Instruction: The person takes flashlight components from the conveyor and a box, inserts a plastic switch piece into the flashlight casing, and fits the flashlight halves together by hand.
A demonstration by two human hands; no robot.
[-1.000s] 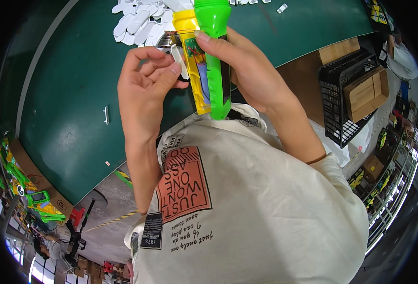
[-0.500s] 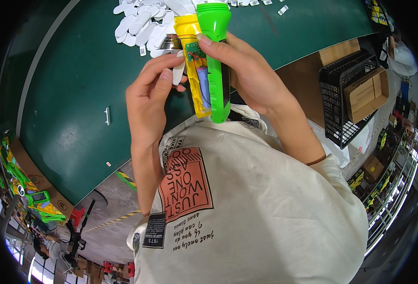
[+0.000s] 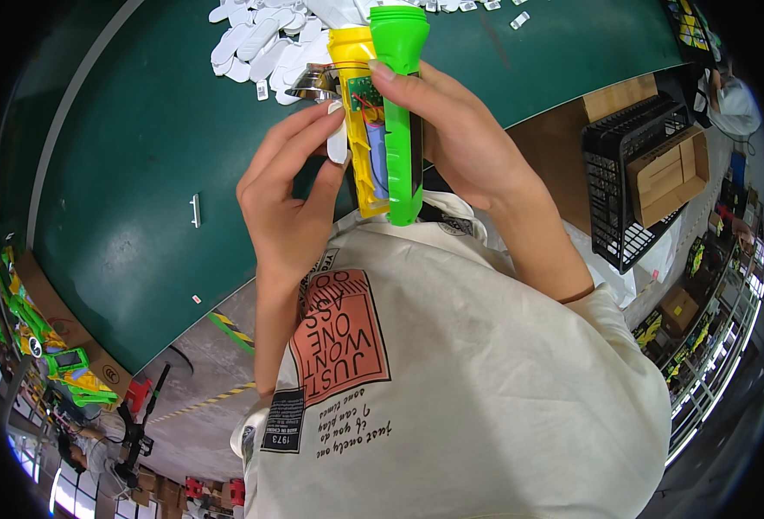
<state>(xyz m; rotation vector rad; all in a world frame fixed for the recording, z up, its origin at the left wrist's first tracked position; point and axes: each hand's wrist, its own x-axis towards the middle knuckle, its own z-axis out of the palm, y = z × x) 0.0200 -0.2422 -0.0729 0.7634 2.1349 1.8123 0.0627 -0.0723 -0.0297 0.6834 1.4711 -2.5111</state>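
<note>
My right hand [image 3: 468, 147] grips a flashlight body in two halves, a green shell [image 3: 399, 48] beside a yellow shell [image 3: 351, 48]. Inside the yellow half show a small green circuit board [image 3: 364, 92], thin wires and a blue cylindrical battery [image 3: 377, 149]. A shiny reflector [image 3: 314, 84] hangs on wires at the yellow half's left side. Between its fingertips my left hand [image 3: 287, 190] holds a white oval plastic piece [image 3: 337, 145], close against the yellow shell's edge. The right hand's other fingers are hidden behind the green shell.
White oval pieces [image 3: 265, 39] lie heaped on the green table [image 3: 131, 173] at the far side. A small white rod [image 3: 196, 210] rests at left. A black crate [image 3: 607, 190] with a cardboard box [image 3: 671, 177] stands right; a carton [image 3: 75, 320] of green and yellow parts stands lower left.
My left hand has moved right and turned, bringing the white oval piece upright against the yellow shell. The flashlight halves have shifted slightly right in my right hand.
</note>
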